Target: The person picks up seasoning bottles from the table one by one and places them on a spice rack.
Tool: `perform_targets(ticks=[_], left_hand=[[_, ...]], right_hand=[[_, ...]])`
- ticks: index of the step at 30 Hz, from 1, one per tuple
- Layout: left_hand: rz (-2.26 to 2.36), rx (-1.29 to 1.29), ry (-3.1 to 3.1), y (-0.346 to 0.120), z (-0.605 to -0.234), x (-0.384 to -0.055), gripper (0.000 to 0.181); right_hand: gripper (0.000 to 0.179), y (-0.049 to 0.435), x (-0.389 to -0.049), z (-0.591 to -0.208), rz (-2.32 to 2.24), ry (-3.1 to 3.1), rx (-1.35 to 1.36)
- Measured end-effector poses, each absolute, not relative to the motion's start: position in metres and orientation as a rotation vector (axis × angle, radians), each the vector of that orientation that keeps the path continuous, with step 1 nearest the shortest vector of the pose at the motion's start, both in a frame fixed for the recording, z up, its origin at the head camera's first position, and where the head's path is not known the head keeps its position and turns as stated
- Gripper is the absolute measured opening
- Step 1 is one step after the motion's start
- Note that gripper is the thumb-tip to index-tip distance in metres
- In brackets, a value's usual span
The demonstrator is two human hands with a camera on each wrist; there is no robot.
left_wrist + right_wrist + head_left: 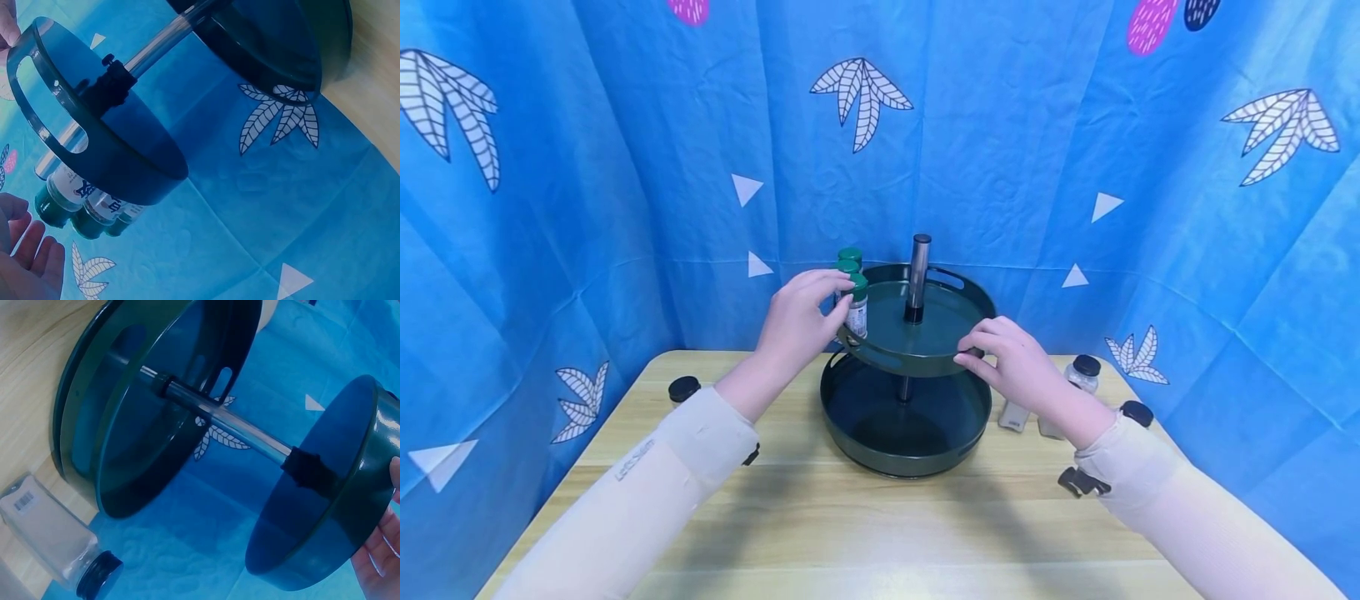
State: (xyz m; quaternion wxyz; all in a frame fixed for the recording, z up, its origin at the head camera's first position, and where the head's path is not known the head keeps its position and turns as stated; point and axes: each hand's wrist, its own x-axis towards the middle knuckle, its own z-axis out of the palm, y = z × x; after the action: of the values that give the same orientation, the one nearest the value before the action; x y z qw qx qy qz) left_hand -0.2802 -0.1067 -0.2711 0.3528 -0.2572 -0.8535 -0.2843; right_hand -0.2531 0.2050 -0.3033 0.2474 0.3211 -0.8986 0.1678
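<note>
A two-tier dark green turntable rack stands in the head view, with an upper tray (pixel 917 364), a lower tray (pixel 895 460) and a metal pole (pixel 919 275). Three small seasoning jars (pixel 857 317) with green caps line the left side of the upper tray. My left hand (pixel 805 308) is beside the front one, thumb and fingers spread around its cap; the left wrist view shows a gap between the fingers (pixel 45 253) and the green caps (pixel 53 209). At the upper tray's right front edge, my right hand (pixel 1011 358) grips the rim.
Clear jars with black lids (pixel 1084 373) stand or lie on the wooden table (pixel 880 533) to the right, one flat bottle (pixel 50 531) lying near the lower tray. Another black lid (pixel 684 388) shows at left. A blue patterned curtain (pixel 1000 167) encloses the table.
</note>
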Motion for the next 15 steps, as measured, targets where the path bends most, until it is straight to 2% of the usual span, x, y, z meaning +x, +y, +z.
perform_targets(ticks=[15], left_hand=[[-0.699, -0.706, -2.185, -0.119, -0.283, -0.267, 0.021]], right_hand=[[0.015, 0.205, -0.253, -0.303, 0.449, -2.445, 0.881]])
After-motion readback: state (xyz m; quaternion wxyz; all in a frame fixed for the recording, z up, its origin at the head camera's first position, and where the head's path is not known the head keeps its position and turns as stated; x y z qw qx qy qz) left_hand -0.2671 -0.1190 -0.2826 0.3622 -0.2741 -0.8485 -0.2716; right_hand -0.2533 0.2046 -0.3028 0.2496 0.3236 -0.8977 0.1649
